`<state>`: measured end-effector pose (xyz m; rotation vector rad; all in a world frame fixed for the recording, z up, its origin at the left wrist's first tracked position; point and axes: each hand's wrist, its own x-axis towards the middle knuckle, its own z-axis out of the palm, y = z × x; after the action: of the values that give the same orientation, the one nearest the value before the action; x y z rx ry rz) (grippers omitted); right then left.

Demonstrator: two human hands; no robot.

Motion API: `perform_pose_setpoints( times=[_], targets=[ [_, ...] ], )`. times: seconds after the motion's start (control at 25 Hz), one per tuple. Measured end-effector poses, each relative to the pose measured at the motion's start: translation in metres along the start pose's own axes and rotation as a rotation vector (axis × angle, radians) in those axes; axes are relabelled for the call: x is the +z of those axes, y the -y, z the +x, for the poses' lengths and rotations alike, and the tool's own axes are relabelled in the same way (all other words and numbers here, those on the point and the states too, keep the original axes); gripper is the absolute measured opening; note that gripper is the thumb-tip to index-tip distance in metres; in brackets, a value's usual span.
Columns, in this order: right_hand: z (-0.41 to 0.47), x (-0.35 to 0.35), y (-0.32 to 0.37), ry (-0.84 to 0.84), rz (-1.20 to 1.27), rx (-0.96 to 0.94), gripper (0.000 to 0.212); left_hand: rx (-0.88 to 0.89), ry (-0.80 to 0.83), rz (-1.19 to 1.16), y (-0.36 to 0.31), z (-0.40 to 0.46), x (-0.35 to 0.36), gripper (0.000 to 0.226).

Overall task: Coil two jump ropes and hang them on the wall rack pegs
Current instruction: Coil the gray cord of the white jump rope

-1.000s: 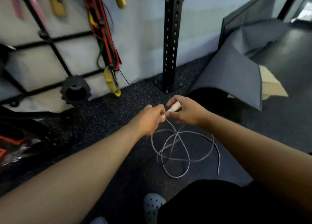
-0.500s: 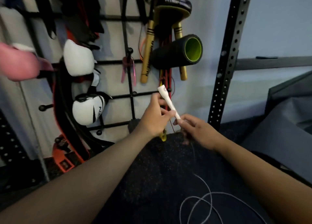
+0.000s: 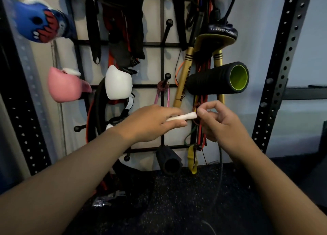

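A white jump rope handle (image 3: 183, 117) was held level in front of the wall rack (image 3: 161, 86), between both hands. It was gripped by the left hand (image 3: 150, 122), fingers curled round its left part. Its right end was pinched between thumb and forefinger of the right hand (image 3: 221, 123). A thin grey cord (image 3: 220, 172) was seen hanging from the right hand down toward the dark speckled floor (image 3: 177, 199). A black foam roller with a green core (image 3: 217, 79) was mounted just above the hands.
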<state>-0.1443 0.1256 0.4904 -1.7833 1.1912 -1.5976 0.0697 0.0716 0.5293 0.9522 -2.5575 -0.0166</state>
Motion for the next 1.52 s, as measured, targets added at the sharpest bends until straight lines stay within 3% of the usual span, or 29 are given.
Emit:
perform_pose_setpoints(
  times=[0.16,0.28,0.48,0.68,0.8,0.92,1.0,1.04,1.08,1.16,1.24,1.32,1.44,1.52],
  targets=[
    [-0.003,0.030,-0.003,-0.006,0.053,-0.043,0.021,0.016,-0.016,-0.252,0.001,-0.009,0.014,0.016],
    [-0.005,0.039,-0.002,0.036,0.161,-0.002,0.019,-0.094,-0.128,-0.659,0.006,-0.013,0.019,0.021],
    [-0.018,0.053,-0.004,0.124,0.127,0.111,0.037,-0.296,-0.637,-1.484,0.002,-0.004,0.020,0.026],
    [-0.029,0.076,0.003,0.166,0.152,0.117,0.028,-0.399,-1.008,-1.796,-0.022,0.016,0.017,0.025],
    [-0.027,0.072,0.004,0.153,0.235,0.163,0.025,-0.424,-0.993,-1.682,-0.021,0.016,0.017,0.021],
    [-0.019,0.055,0.002,0.140,0.038,0.121,0.027,-0.384,-0.911,-1.025,-0.001,0.005,0.014,0.031],
    [-0.013,0.043,0.004,0.173,-0.093,0.098,0.030,-0.212,-0.691,-0.354,0.012,-0.003,0.001,0.041],
    [-0.010,0.039,0.006,0.190,-0.135,0.088,0.031,-0.113,-0.502,-0.133,0.011,-0.006,-0.011,0.036],
    [-0.009,0.035,0.007,0.200,-0.170,0.077,0.030,-0.054,-0.283,-0.058,0.007,-0.008,-0.024,0.029],
    [-0.008,0.032,0.009,0.193,-0.195,0.067,0.020,-0.067,0.100,-0.175,-0.003,-0.005,-0.039,0.020],
    [-0.009,0.035,0.009,0.171,-0.136,0.063,0.014,-0.076,0.237,-0.174,-0.008,0.000,-0.040,0.024],
    [-0.009,0.038,0.012,0.111,-0.002,0.068,0.015,-0.065,0.201,-0.218,-0.009,0.002,-0.031,0.026],
    [-0.011,0.036,0.016,0.010,0.302,0.121,0.014,-0.091,0.017,-0.533,-0.005,-0.003,-0.017,0.025],
    [-0.013,0.037,0.015,-0.010,0.356,0.114,0.013,-0.093,-0.028,-0.696,-0.007,-0.004,-0.010,0.022]
  ],
)
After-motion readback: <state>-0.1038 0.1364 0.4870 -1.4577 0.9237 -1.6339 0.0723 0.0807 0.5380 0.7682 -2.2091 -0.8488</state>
